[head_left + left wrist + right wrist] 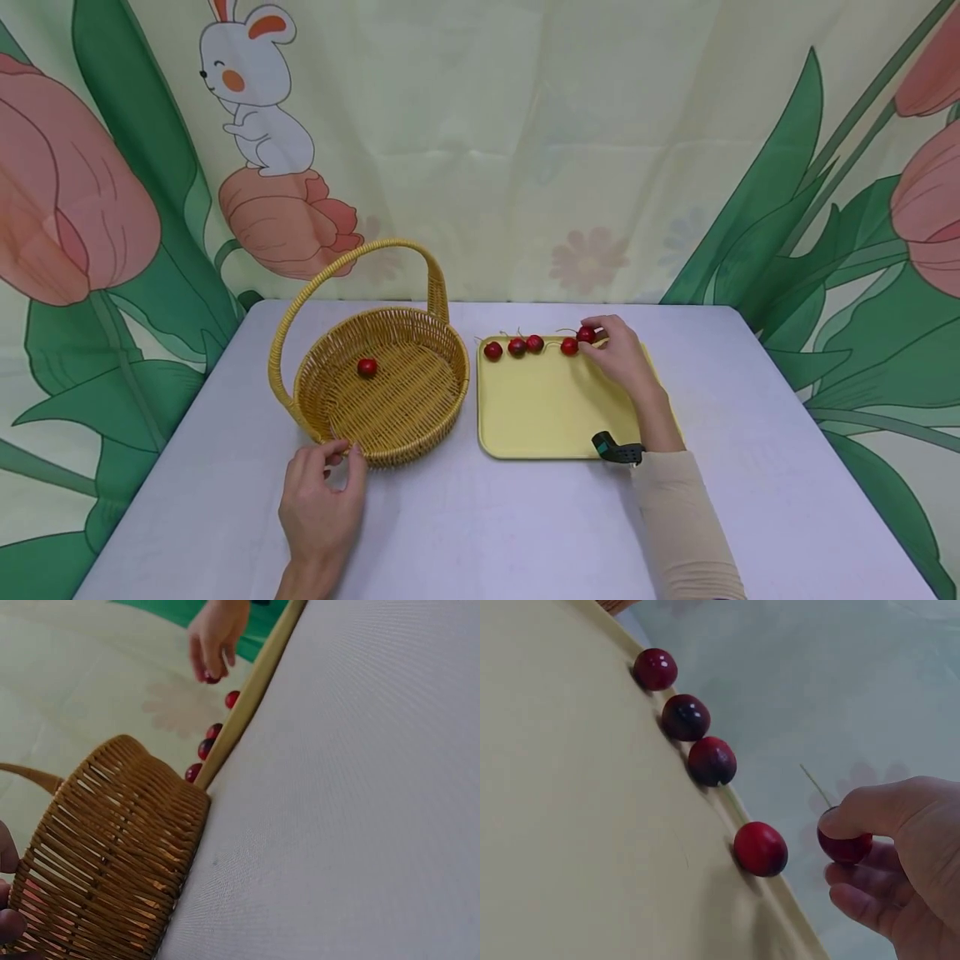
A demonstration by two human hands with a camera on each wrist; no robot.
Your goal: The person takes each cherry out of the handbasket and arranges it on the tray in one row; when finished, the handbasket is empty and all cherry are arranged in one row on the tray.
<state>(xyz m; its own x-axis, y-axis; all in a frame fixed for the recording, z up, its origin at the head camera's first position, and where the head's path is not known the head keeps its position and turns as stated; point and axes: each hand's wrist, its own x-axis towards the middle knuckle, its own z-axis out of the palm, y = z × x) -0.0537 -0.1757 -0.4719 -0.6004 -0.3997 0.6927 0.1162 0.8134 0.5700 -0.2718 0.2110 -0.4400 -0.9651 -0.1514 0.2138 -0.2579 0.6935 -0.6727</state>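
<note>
My right hand (pixel 619 357) pinches a dark red cherry (pixel 845 838) between thumb and fingers, its thin stem sticking up. The cherry is held above the far edge of a yellow tray (pixel 540 417). Several more cherries (pixel 760 848) lie in a row along that edge. To the left stands a round woven basket (pixel 450 417) with a tall arched handle (pixel 281 350). One cherry (pixel 367 367) lies inside it. My left hand (pixel 324 504) holds the basket's near rim with thumb and fingers; only some fingertips (pixel 10 926) show in the left wrist view.
A white cloth (pixel 480 533) covers the table. Behind it hangs a curtain (pixel 510 167) printed with tulips and a rabbit. On my right wrist is a black strap with a small device (pixel 617 448).
</note>
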